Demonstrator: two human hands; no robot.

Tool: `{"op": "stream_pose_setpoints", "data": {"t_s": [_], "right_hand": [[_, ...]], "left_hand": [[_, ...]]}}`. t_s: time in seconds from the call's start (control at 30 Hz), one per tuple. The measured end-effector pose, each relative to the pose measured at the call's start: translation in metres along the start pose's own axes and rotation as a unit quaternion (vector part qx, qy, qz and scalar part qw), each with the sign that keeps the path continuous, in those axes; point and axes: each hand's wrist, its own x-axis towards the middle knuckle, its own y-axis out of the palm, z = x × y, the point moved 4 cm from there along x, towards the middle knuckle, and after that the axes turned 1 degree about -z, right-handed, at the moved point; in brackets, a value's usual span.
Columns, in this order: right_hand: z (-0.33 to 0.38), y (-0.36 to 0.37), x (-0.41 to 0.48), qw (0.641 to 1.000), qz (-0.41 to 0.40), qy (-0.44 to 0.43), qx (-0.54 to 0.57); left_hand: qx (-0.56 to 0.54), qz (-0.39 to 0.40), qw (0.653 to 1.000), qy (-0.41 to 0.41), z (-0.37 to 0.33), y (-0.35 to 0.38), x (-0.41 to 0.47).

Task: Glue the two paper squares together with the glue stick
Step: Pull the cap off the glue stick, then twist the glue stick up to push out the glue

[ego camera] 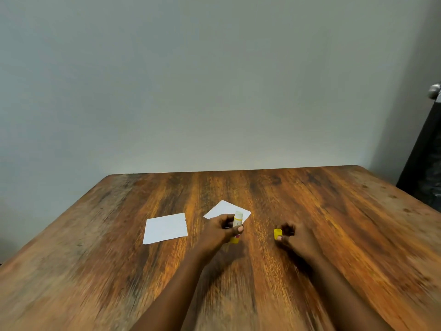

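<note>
Head view showed the left hand (223,229) gripping the uncapped yellow-and-white glue stick (236,226) upright, beside the flat white paper squares (165,228); the right hand (292,237) pinched its small yellow plastic cap (277,233), well apart.

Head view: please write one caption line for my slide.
Left hand holds the uncapped glue stick, right hand pinches its cap; two paper squares lie apart on the table.

Grainy wooden table (310,211) – worn finish, matt white paper squares (165,228), yellow plastic cap (277,233)
</note>
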Motion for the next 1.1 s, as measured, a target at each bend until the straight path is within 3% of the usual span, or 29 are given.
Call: {"op": "stream_pose_setpoints", "data": {"t_s": [0.33,0.43,0.53,0.63,0.7,0.93,1.1], "right_hand": [[-0.006,0.008,0.002,0.995,0.004,-0.017,-0.097],[0.01,0.015,-0.006,0.985,-0.042,-0.05,-0.162],[0.043,0.03,-0.028,0.981,-0.092,-0.165,-0.051],[0.071,0.05,-0.05,0.964,-0.082,-0.229,0.106],[0.082,0.063,-0.059,0.953,-0.074,-0.254,0.146],[0.086,0.081,-0.067,0.923,-0.208,-0.318,0.064],[0.087,0.084,-0.063,0.919,-0.234,-0.315,0.028]], "left_hand": [[-0.065,-0.061,0.996,-0.005,-0.005,-0.003,-0.002],[-0.106,-0.08,0.991,-0.015,-0.008,-0.006,-0.001],[-0.119,-0.095,0.988,-0.017,-0.014,-0.007,-0.003],[-0.167,-0.095,0.981,-0.029,-0.017,-0.007,-0.006],[-0.211,-0.083,0.973,-0.033,-0.02,-0.005,-0.009],[-0.226,-0.135,0.963,-0.065,-0.016,-0.004,-0.011],[-0.237,-0.182,0.952,-0.064,-0.016,-0.005,-0.01]]}}
